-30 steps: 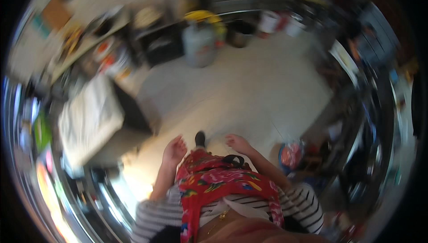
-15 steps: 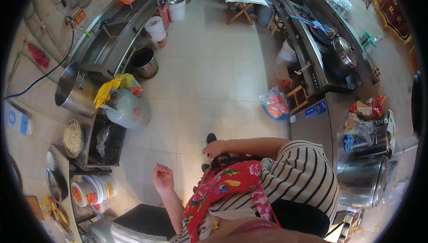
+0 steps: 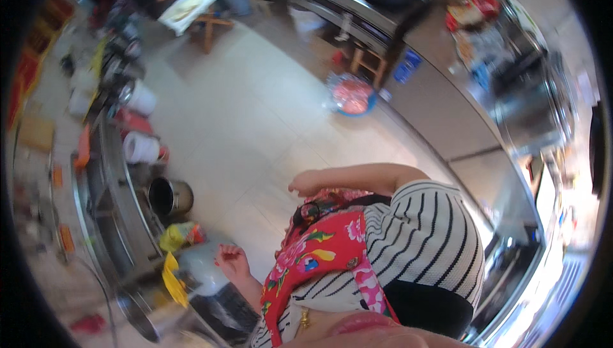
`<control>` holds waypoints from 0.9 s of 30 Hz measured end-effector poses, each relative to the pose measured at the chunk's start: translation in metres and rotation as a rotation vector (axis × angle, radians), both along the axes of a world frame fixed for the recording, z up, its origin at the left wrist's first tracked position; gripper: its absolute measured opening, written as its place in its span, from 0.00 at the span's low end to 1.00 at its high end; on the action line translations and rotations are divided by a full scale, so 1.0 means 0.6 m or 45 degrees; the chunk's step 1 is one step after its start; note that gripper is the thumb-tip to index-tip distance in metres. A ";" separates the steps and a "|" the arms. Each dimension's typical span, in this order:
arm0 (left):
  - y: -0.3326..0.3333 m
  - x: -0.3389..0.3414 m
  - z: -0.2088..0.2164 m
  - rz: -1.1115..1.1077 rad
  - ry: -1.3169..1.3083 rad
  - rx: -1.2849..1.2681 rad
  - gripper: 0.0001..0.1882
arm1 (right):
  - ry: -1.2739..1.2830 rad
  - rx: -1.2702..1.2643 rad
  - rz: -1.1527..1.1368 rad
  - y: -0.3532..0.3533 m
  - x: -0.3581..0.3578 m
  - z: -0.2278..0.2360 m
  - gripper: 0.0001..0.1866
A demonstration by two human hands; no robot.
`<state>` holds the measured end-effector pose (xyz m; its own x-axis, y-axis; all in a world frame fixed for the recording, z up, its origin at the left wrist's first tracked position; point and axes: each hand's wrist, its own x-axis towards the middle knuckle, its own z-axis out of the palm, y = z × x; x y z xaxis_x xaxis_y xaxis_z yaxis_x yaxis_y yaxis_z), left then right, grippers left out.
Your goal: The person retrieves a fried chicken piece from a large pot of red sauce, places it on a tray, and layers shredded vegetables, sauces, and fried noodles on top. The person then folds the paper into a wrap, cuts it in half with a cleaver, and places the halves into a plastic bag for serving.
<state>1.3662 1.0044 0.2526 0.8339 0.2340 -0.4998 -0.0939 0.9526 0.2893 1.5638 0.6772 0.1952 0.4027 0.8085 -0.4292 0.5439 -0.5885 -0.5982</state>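
Observation:
My left hand (image 3: 233,262) is raised at my left side, its fingers loosely bent and a little apart, holding nothing. A grey-white gas cylinder (image 3: 204,265) stands beyond it. Across my front reaches my right arm, and my right hand (image 3: 308,183) hangs before my body with its fingers curled in; no object shows in it. Just below that hand is the red flowered apron (image 3: 338,236) I wear over a striped top.
Ahead on the floor, a blue basin (image 3: 352,102) holds a pink bagged mass beside a small wooden stool (image 3: 368,67). Left are a metal pot (image 3: 171,198), a sink counter (image 3: 112,220) and white buckets (image 3: 140,148). A steel counter (image 3: 447,115) carrying pots and packets runs along the right.
My view has swung to the right, so the room appears turned. My right hand is slightly higher in view; the left hand keeps nearly the same pose, slightly lower. Nothing was taken hold of.

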 end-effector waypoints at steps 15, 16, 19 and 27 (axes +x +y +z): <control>-0.146 0.511 -0.008 -1.181 0.121 -0.102 0.03 | 0.182 -0.423 -1.501 -0.344 -0.373 -0.244 0.10; -0.159 0.534 -0.009 -1.221 0.180 -0.055 0.03 | 0.309 -0.264 -1.498 -0.336 -0.404 -0.242 0.10; -0.205 0.594 -0.011 -1.388 0.199 0.018 0.02 | 0.817 -0.070 -1.942 -0.308 -0.446 -0.230 0.10; -0.468 0.627 -0.003 -1.718 0.302 0.059 0.08 | -0.032 0.465 -2.765 -0.668 -0.255 -0.121 0.14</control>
<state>1.7425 0.7237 0.2509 0.3221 -0.6639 -0.6750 0.9460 0.2533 0.2022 1.4107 0.2762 0.1223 0.5366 -0.7489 -0.3889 -0.6031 -0.0179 -0.7975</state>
